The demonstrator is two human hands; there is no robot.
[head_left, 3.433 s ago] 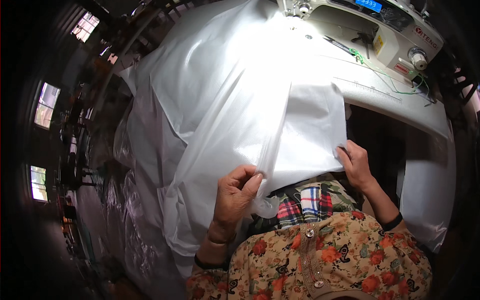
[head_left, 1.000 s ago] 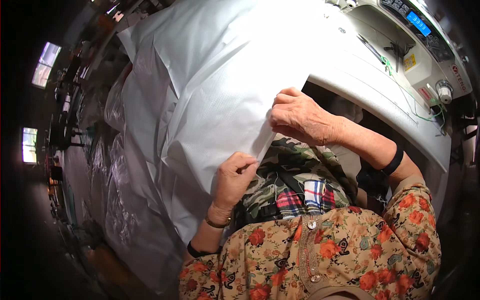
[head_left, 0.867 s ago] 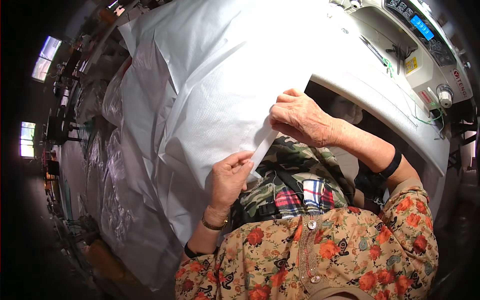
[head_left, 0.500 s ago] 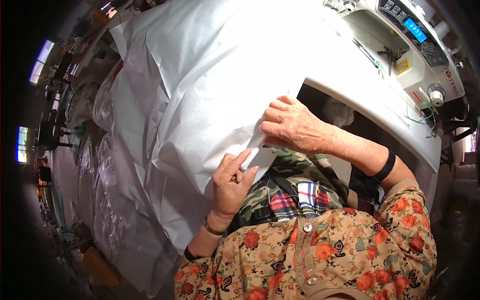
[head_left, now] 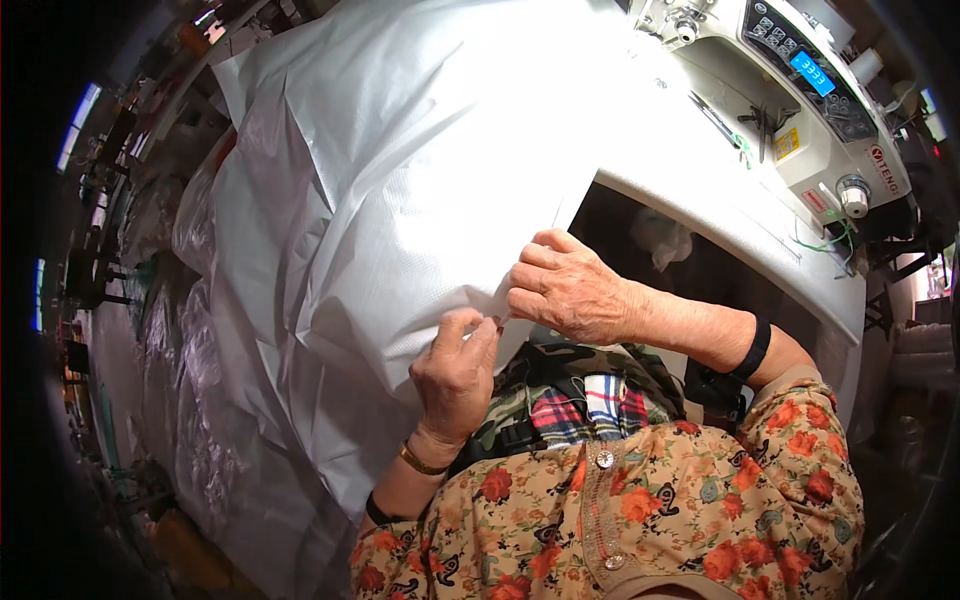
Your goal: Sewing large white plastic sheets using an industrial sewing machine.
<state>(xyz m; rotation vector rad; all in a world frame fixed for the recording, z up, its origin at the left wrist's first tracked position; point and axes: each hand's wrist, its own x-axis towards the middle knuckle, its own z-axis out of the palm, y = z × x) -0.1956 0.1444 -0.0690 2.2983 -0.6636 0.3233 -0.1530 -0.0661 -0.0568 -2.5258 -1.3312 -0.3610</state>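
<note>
A large sheet of white textured plastic fabric (head_left: 390, 240) drapes over the table and down toward my lap. At its near right edge my right hand (head_left: 565, 285) pinches the border with curled fingers. Close beside it, slightly lower and to the left, my left hand (head_left: 455, 370) grips the same edge between thumb and fingers. The two hands nearly meet, and the folded edge between them is mostly covered by my fingers.
A sewing machine (head_left: 840, 130) with a lit blue display stands at the upper right on a white table (head_left: 720, 205). Tweezers (head_left: 718, 118) and green thread (head_left: 835, 240) lie near it. Crumpled clear plastic (head_left: 200, 400) hangs at the left. Below the table edge is a whitish bundle (head_left: 660, 238).
My right hand has moved down and a little left along the edge. My left thumb and fingers have closed on the fabric, nearer my right hand. The view has shifted slightly.
</note>
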